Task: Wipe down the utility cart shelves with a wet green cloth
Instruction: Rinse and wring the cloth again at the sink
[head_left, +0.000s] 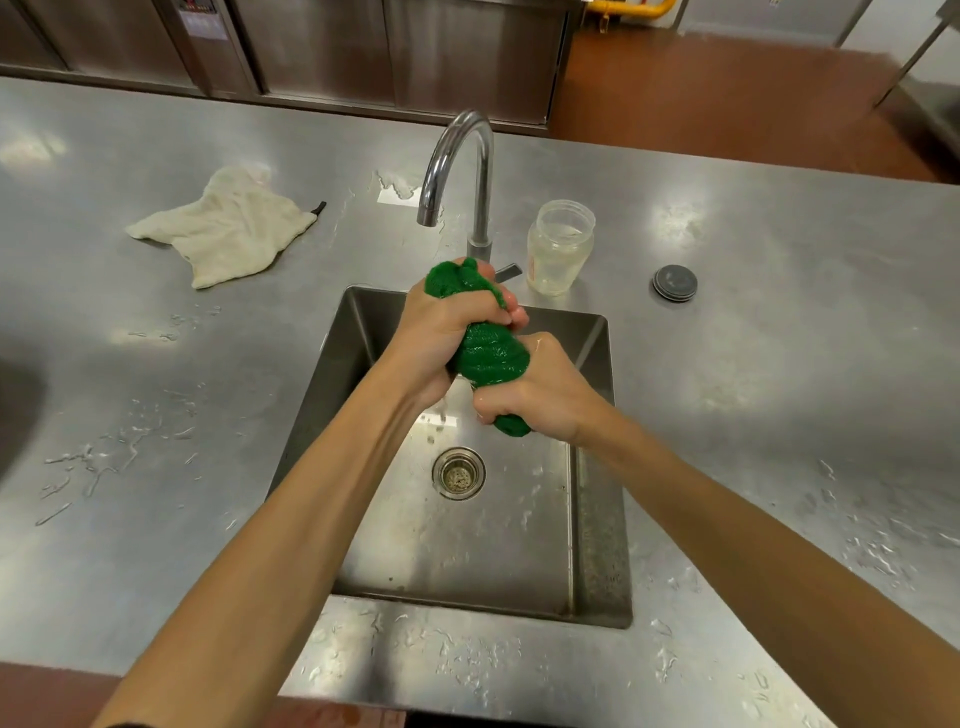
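From my feed, both hands are clamped on the green cloth (491, 356), which is twisted into a tight wet roll above the sink (597, 519). The left hand (441, 327) grips the upper end, fingers curled round it, with a knot of cloth bulging out past the knuckles. The right hand (540, 395) grips the lower end, a small green tip poking out beneath the fist. The two fists sit nearly against each other, and the cloth glistens between them. Under them I see the steel basin, its floor wet, with the drain strainer (458, 474) below the hands. The curved faucet (457, 156) rises just behind the cloth, its spout pointing down to the left. Beside the faucet's base, to the right, stands an open clear jar (560, 249), and further right a dark round cap (674, 283) lies flat on the counter (779, 364). A crumpled white rag (228, 228) lies well to the left, and water streaks dot the steel surface around the basin.
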